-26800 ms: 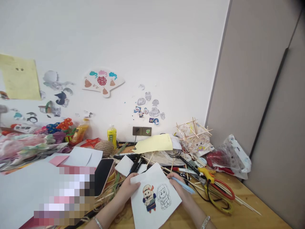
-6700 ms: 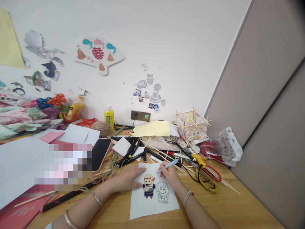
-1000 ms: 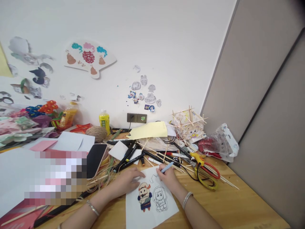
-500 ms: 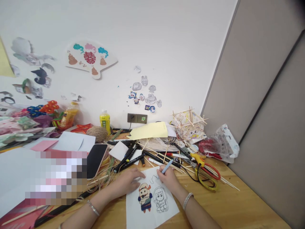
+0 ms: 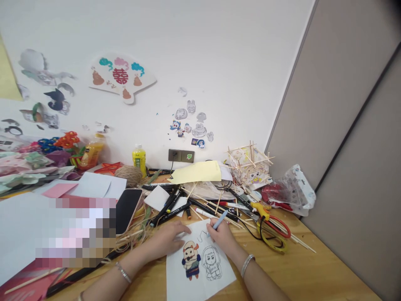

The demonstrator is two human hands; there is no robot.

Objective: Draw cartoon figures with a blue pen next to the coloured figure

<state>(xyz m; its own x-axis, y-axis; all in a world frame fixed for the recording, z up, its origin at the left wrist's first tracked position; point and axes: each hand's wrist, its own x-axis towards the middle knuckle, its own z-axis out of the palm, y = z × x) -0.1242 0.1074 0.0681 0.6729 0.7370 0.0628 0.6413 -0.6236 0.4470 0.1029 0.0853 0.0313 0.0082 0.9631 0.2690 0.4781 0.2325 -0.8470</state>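
A white sheet of paper (image 5: 200, 280) lies on the wooden table (image 5: 300, 271) in front of me. It bears a coloured cartoon figure (image 5: 191, 261) and an outlined figure (image 5: 212, 262) beside it. My left hand (image 5: 167, 239) rests flat on the sheet's upper left edge, fingers stretched out. My right hand (image 5: 223, 236) is closed round a light blue pen (image 5: 218, 219), whose tip touches the top of the sheet near a small drawn line.
Black markers (image 5: 171, 205), wooden sticks (image 5: 219, 200) and a phone (image 5: 127, 209) lie just beyond the sheet. Red scissors (image 5: 278, 225) and a yellow cord (image 5: 271, 242) sit to the right. A stick lantern (image 5: 249, 167), twine ball (image 5: 130, 175), bottles and paper stacks crowd the back and left.
Little has changed in the last second. My right hand keeps the pen at the top of the sheet with only a slight shift; the left hand stays on the paper.
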